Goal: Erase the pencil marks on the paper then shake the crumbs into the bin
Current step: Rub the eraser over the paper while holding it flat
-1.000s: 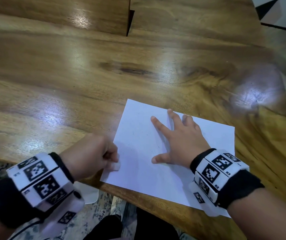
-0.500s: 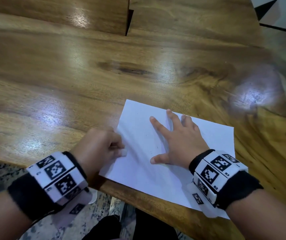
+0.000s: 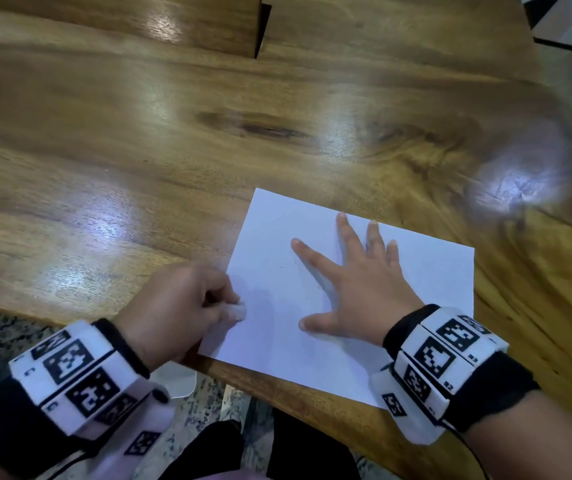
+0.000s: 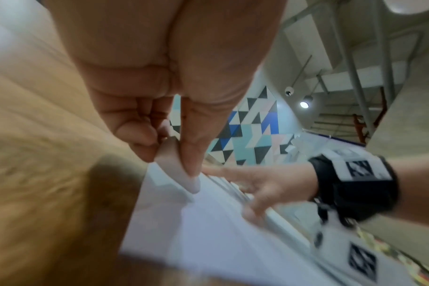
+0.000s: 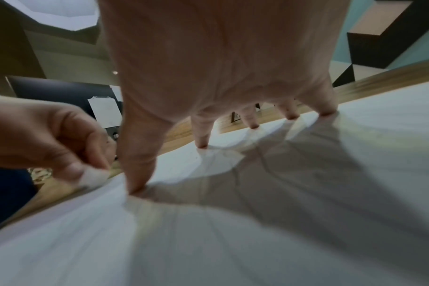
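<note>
A white sheet of paper (image 3: 277,341) lies at the near edge of the wooden table (image 3: 139,168), faint pencil specks near its middle. My left hand (image 3: 187,306) pinches a small white eraser (image 3: 237,311) between thumb and fingers, its tip on the paper's left edge; the left wrist view shows the eraser (image 4: 179,170) touching the paper (image 4: 208,232). My right hand (image 3: 357,289) lies flat with fingers spread, pressing the sheet down. In the right wrist view the fingertips (image 5: 203,145) press the paper (image 5: 257,232), with the eraser (image 5: 93,177) at left.
A white bin rim (image 3: 180,379) shows below the table's near edge, under my left wrist. A gap between table boards (image 3: 260,29) runs at the far side. Patterned floor (image 3: 208,403) and dark legs (image 3: 295,452) lie beneath.
My left hand with the eraser slid right onto the paper's left edge, then shifted slightly back toward me. The right hand stays pressed on the sheet.
</note>
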A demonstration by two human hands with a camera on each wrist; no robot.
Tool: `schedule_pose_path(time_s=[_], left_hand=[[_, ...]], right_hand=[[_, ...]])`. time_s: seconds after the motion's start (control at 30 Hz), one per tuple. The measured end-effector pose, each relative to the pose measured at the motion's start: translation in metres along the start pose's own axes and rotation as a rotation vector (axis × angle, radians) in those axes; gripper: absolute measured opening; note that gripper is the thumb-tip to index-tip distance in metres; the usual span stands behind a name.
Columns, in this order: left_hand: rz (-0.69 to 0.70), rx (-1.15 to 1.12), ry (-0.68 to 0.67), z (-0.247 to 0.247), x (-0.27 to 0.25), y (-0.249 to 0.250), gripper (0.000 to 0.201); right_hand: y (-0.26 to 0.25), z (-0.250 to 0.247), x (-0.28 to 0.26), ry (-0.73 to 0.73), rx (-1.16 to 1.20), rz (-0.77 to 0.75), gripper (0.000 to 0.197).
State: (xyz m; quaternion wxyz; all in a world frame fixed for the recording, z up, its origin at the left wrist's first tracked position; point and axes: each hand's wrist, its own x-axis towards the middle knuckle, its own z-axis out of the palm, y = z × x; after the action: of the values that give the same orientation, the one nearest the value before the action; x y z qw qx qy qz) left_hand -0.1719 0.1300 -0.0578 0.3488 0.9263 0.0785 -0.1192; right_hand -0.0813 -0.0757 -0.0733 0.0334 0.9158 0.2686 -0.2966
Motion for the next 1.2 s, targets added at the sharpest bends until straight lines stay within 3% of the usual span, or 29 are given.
schedule_pose_path(time_s=[0.13, 0.3, 0.37, 0.47, 0.53, 0.7, 0.77, 0.9, 0.97, 1.1, 1.2], left_hand=[[-0.041, 0.008, 0.095, -0.001, 0.027, 0.011, 0.014], [-0.051, 0.004, 0.117, 0.011, 0.046, 0.02, 0.013], [-0.003, 0.038, 0.065, 0.013, 0.033, 0.016, 0.013], [0.05, 0.067, -0.139, 0.014, 0.003, 0.011, 0.014], [0.04, 0.059, -0.177, 0.011, 0.004, 0.011, 0.013], [0.037, 0.094, 0.069, 0.005, 0.052, 0.019, 0.015], [0.079, 0.124, 0.002, 0.007, 0.041, 0.014, 0.014], [0.141, 0.14, -0.289, 0.007, 0.005, 0.004, 0.014], [0.123, 0.132, -0.22, 0.005, 0.017, 0.008, 0.016], [0.085, 0.128, 0.063, 0.007, 0.056, 0.021, 0.016], [0.114, 0.126, -0.046, 0.009, 0.031, 0.01, 0.015]], right_hand=[[-0.004, 0.005, 0.0, -0.03, -0.036, 0.003, 0.121], [-0.006, 0.006, 0.001, -0.039, -0.049, 0.004, 0.122], [-0.006, 0.006, 0.002, -0.044, -0.043, 0.002, 0.119], [-0.007, 0.005, 0.002, -0.052, -0.042, 0.003, 0.119], [-0.006, 0.006, 0.002, -0.052, -0.047, 0.004, 0.118], [-0.006, 0.006, 0.001, -0.049, -0.043, 0.004, 0.118], [-0.006, 0.005, 0.001, -0.052, -0.045, 0.002, 0.118], [-0.006, 0.006, 0.001, -0.045, -0.049, 0.003, 0.119], [-0.006, 0.006, 0.001, -0.041, -0.055, 0.002, 0.119], [-0.007, 0.006, 0.001, -0.038, -0.048, 0.004, 0.119], [-0.006, 0.006, 0.001, -0.04, -0.049, 0.003, 0.119]])
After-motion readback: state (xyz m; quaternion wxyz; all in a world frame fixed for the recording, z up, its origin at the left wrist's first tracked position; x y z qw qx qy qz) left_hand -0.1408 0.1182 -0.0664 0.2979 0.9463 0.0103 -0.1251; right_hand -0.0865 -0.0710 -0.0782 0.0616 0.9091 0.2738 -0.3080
